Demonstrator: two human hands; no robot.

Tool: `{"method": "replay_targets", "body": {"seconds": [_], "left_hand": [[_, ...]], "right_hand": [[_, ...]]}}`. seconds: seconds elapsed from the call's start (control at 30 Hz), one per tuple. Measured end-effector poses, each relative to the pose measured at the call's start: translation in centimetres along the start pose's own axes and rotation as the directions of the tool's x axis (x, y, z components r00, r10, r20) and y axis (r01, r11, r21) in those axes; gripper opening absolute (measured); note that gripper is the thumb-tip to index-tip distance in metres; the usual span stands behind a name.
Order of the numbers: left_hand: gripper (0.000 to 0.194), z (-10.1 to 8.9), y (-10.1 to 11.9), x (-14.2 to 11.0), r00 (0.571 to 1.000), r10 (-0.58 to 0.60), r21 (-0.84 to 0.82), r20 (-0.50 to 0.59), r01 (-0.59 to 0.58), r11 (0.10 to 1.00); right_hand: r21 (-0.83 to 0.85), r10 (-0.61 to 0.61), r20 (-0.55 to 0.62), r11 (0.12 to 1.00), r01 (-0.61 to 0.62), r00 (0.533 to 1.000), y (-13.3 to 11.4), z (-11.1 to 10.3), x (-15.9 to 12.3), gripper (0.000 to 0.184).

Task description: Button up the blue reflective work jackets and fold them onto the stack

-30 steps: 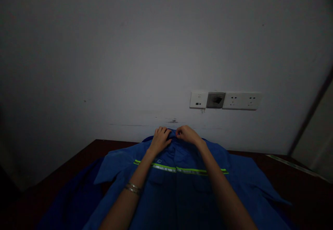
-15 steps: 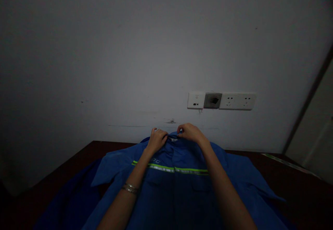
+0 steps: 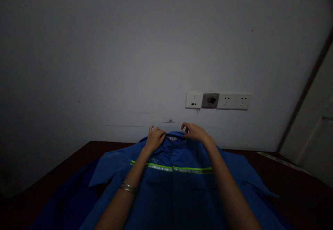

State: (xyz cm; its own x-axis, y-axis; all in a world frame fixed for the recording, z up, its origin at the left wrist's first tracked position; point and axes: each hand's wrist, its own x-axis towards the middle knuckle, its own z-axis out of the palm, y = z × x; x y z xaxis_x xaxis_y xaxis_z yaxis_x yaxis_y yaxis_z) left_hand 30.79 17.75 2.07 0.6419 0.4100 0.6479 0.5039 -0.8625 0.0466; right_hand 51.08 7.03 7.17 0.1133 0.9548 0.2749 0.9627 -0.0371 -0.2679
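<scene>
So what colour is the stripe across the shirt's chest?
The stripe is bright yellow-green with silvery grey, seen in the head view.

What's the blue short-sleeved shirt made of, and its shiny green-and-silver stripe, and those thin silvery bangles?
Blue short-sleeved shirt: dull woven cloth, maybe a cotton blend; it creases softly.
Green-and-silver stripe: probably reflective tape, because its middle shines even in dim light.
Thin silvery bangles: likely polished metal, since they glint, though coated plastic could look similar.

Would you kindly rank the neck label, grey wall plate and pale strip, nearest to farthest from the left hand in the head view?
1. Neck label: immediately right.
2. Grey wall plate: right, higher up.
3. Pale strip: lower, far right.
</scene>
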Motion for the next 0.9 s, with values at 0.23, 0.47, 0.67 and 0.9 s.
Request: {"method": "replay_targets", "body": {"seconds": [0.23,0.47,0.67,0.9], "left_hand": [[0.017,-0.1,0.0,0.1,1.0,-0.013,-0.007,0.001,0.013,1.0],[0.018,0.0,0.4,0.0,0.999,-0.054,-0.008,0.011,0.054,0.999],[0.02,0.2,0.3,0.0,0.999,-0.035,0.017,0.026,0.034,0.999],[0.021,0.1,0.3,0.0,0.999,-0.026,0.013,0.019,0.026,1.0]], "right_hand": [[0.325,-0.068,0.02,0.944,0.058,0.997,2.6,0.2,0.5,0.033],[0.251,-0.133,0.059,0.961,0.114,0.989,-1.3,-2.3,-1.1,0.022],[-0.041,-0.073,0.173,0.996,0.081,0.982,-7.2,-1.2,-2.5,0.024],[-0.34,-0.06,0.127,0.935,0.1,0.99,-7.5,4.0,-3.2,0.031]]}}
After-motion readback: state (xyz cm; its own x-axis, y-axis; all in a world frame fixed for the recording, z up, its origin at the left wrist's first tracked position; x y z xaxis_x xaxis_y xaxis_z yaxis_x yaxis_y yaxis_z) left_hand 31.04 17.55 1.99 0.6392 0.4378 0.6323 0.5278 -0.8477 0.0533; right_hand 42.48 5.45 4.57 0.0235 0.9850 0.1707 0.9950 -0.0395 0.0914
